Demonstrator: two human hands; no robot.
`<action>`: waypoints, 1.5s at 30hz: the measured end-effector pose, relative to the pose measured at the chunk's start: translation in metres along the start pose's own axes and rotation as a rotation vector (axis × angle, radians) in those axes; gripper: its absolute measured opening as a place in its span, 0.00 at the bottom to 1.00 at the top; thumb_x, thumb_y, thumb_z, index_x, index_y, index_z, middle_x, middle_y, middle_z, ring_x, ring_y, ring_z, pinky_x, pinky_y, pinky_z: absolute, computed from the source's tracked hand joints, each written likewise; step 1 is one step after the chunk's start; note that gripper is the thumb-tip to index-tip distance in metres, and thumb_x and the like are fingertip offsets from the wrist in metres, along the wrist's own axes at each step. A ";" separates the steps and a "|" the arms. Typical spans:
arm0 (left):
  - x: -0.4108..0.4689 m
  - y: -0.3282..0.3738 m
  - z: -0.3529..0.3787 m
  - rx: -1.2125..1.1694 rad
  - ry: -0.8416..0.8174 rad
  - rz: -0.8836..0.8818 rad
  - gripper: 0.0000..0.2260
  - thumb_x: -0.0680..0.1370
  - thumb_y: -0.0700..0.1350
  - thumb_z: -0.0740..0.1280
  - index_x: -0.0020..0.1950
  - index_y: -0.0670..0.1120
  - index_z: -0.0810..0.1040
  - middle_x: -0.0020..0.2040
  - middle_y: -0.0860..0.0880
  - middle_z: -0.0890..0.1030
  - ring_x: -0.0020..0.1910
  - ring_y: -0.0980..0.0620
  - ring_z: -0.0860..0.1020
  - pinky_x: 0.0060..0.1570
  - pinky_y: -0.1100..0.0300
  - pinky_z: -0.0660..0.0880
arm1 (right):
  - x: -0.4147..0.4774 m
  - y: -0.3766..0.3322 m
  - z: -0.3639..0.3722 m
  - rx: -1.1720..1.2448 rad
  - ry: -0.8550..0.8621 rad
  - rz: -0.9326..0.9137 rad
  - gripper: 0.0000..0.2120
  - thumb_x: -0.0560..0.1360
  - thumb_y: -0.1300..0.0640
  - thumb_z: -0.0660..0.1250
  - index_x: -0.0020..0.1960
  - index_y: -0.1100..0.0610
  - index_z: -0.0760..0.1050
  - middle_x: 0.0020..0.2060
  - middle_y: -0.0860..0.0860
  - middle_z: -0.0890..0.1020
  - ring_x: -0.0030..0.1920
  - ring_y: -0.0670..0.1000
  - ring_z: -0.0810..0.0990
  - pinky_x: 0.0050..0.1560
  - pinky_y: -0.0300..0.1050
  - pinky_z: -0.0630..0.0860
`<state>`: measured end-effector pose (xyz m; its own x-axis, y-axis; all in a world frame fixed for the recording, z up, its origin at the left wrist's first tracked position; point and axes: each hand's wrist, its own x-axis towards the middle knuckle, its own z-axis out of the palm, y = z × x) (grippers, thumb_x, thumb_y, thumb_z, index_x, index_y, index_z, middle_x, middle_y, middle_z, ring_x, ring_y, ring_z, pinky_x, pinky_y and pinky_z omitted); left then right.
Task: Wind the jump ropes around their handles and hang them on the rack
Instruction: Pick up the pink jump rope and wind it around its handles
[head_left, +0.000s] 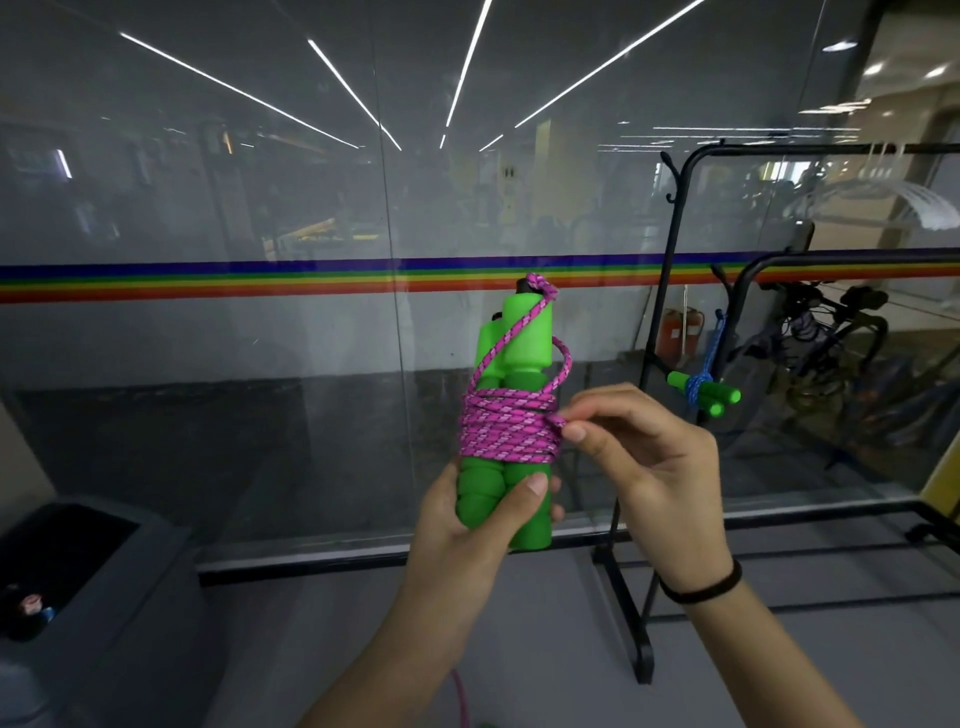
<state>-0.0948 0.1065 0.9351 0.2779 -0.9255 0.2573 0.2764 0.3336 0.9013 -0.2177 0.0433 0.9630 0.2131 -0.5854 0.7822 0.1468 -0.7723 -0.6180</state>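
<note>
L grip curls tight round green handles; R grip pinches pink rope at the coil's side.

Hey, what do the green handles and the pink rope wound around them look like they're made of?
Green handles: probably foam, matte, with soft-looking rounded ribbed grips and no glare. Pink rope: braided textile cord, likely nylon or polyester; the woven two-tone pink pattern shows clearly, fibre uncertain.

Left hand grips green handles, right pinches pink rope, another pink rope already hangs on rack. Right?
No: the hung rope on the rack is blue, not pink (head view). Left hand on green handles, right hand pinching pink rope: correct.
</note>
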 end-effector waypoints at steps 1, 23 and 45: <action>-0.001 0.000 0.000 0.003 -0.001 0.005 0.15 0.66 0.42 0.70 0.51 0.40 0.78 0.39 0.44 0.84 0.35 0.49 0.82 0.37 0.60 0.79 | 0.001 0.000 -0.002 -0.028 -0.011 -0.016 0.05 0.70 0.59 0.68 0.45 0.54 0.81 0.40 0.48 0.82 0.44 0.49 0.81 0.47 0.40 0.77; 0.000 -0.006 -0.006 0.509 0.068 0.210 0.17 0.69 0.49 0.71 0.56 0.54 0.72 0.45 0.49 0.82 0.44 0.49 0.82 0.47 0.49 0.80 | 0.001 -0.006 -0.002 -0.338 -0.082 -0.037 0.06 0.68 0.60 0.72 0.46 0.56 0.82 0.37 0.47 0.82 0.39 0.43 0.81 0.43 0.32 0.77; 0.002 -0.010 -0.019 0.670 0.137 0.187 0.13 0.71 0.44 0.71 0.51 0.50 0.70 0.39 0.51 0.79 0.37 0.55 0.79 0.35 0.62 0.75 | 0.011 0.002 0.011 -0.511 -0.273 0.127 0.04 0.67 0.60 0.74 0.41 0.56 0.80 0.36 0.51 0.80 0.39 0.48 0.77 0.43 0.36 0.75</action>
<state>-0.0792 0.1052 0.9201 0.3906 -0.8181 0.4221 -0.4008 0.2617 0.8780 -0.2045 0.0380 0.9691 0.4495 -0.6486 0.6142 -0.3652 -0.7609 -0.5363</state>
